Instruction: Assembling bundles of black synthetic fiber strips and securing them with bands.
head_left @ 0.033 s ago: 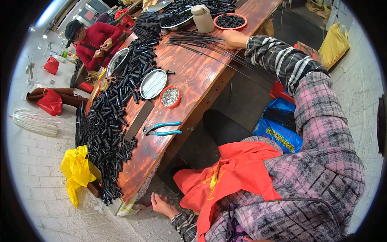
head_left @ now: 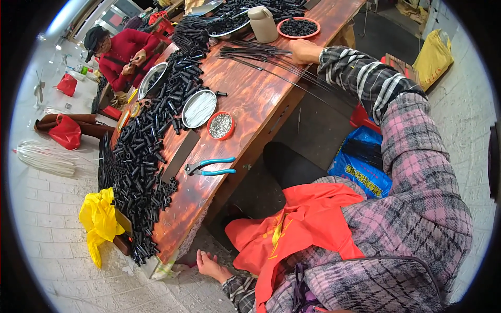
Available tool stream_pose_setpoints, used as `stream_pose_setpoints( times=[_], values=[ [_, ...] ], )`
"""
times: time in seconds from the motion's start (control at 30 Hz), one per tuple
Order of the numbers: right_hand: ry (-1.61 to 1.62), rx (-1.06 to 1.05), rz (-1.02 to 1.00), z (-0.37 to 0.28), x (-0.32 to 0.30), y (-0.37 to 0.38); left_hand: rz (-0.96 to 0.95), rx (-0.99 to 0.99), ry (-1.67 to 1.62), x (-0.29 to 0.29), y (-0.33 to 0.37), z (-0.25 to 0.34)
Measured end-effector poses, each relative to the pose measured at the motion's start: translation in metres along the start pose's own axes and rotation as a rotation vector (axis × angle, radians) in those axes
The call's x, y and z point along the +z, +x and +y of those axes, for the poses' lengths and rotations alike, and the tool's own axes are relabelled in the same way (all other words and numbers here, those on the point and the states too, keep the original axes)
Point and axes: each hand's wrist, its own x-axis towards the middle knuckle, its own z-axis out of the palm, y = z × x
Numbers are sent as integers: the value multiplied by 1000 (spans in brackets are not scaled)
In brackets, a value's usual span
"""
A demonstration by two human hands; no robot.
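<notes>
My right hand (head_left: pixel 305 51) is at the far right edge of the table, closed around some thin black rods (head_left: pixel 255 52). The rods lie partly on the tabletop, and several stick out past its edge; the fingertips are mostly hidden. Low beside the table's near corner is my left hand (head_left: pixel 211 265), palm turned up, fingers apart and nothing in it. Pliers with blue handles (head_left: pixel 211 166) lie on the table between my hands. Near them are a red bowl of small silvery pieces (head_left: pixel 221 125) and a metal dish of white strips (head_left: pixel 199 108).
A long heap of black tubular parts (head_left: pixel 141 151) covers the table's left side. A beige jug (head_left: pixel 262 25) stands beside a pink-rimmed bowl of black pieces (head_left: pixel 298 27). Across the table a person in red (head_left: pixel 128 52) handles something small. A blue bag (head_left: pixel 360 169) sits below, near my right arm.
</notes>
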Motion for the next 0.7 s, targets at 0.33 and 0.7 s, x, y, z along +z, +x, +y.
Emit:
stream_pose_setpoints(
  times=[0.33, 0.7],
  values=[
    [27, 18, -65, 1, -19, -3, -24, -25, -21, 2, 3, -5],
    [36, 153, 18, 8, -24, 18, -33, -25, -53, 6, 1, 1]
  ],
)
